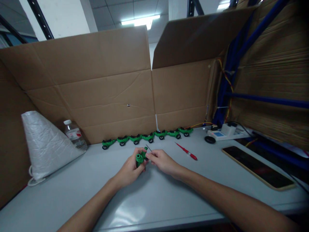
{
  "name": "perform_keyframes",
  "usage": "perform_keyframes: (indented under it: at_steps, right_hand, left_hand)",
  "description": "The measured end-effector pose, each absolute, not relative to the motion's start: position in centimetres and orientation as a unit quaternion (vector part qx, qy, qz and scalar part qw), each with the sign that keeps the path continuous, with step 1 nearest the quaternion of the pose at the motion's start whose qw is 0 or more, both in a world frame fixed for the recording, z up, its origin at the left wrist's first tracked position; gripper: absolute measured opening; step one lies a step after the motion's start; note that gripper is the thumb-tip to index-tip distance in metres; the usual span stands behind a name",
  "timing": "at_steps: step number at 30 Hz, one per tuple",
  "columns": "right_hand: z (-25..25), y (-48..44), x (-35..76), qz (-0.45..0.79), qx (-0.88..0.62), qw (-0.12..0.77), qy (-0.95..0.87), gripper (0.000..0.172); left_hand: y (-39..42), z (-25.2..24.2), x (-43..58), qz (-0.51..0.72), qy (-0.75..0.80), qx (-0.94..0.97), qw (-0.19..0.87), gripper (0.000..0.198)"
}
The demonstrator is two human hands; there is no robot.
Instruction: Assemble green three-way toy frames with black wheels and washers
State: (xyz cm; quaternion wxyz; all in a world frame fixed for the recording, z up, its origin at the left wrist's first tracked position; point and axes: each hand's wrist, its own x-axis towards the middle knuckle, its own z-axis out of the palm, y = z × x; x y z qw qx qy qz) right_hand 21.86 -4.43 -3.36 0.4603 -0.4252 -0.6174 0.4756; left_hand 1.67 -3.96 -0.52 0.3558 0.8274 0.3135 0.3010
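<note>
My left hand (131, 169) is closed around a small green toy vehicle body (140, 158), held just above the grey table (149, 199). My right hand (163, 161) pinches a thin dark pin or axle (149, 149) at the top of that green part. Both hands meet at the table's middle. Behind them, a row of several finished green toy vehicles with black wheels (147, 138) stands along the cardboard wall. A red-handled screwdriver (187, 151) lies on the table to the right of my hands.
A white plastic bag (44, 143) and a water bottle (74, 134) stand at the left. Cardboard walls (108, 96) enclose the back. At the right lie a black wheel (210, 139), a white power strip with cables (225, 131) and a dark tablet-like slab (258, 167).
</note>
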Motion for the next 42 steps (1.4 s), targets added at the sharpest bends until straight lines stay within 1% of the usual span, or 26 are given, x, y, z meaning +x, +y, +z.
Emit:
perform_keyframes:
  at_steps: [5, 9, 15, 22, 28, 31, 35, 38, 42]
  right_hand:
    - [-3.4, -4.5, 21.8, 0.480, -0.424, 0.465, -0.611, 0.049]
    - [-3.4, -4.4, 21.8, 0.484, -0.424, 0.459, -0.612, 0.049]
    - [-3.2, -4.5, 21.7, 0.484, -0.420, 0.467, -0.609, 0.047]
    - [-3.3, -4.3, 21.6, 0.477, -0.424, 0.482, -0.600, 0.042]
    - [-3.2, -4.2, 21.7, 0.475, -0.427, 0.478, -0.603, 0.039]
    - [-2.9, -4.3, 21.7, 0.462, -0.429, 0.480, -0.610, 0.037]
    - [-2.6, -4.4, 21.9, 0.415, -0.439, 0.483, -0.633, 0.032]
    - [-2.6, -4.4, 21.9, 0.386, -0.449, 0.478, -0.649, 0.033]
    - [-3.0, -4.2, 21.7, 0.408, -0.444, 0.461, -0.651, 0.037]
  left_hand:
    - [-4.2, 0.4, 1.6, 0.288, 0.319, 0.866, 0.255, 0.036]
    - [-4.3, 0.6, 1.7, 0.273, 0.316, 0.874, 0.247, 0.037]
    - [-4.1, 0.2, 1.7, 0.295, 0.320, 0.862, 0.261, 0.043]
    - [-3.9, 0.0, 1.8, 0.301, 0.333, 0.825, 0.343, 0.048]
    - [-3.8, -0.3, 2.0, 0.318, 0.325, 0.805, 0.381, 0.049]
    - [-3.8, -0.4, 2.0, 0.330, 0.325, 0.797, 0.387, 0.051]
    - [-3.8, -0.5, 2.1, 0.349, 0.313, 0.802, 0.371, 0.047]
    - [-3.8, -0.6, 2.2, 0.353, 0.321, 0.797, 0.369, 0.046]
    - [-3.8, -1.0, 2.2, 0.346, 0.338, 0.791, 0.375, 0.044]
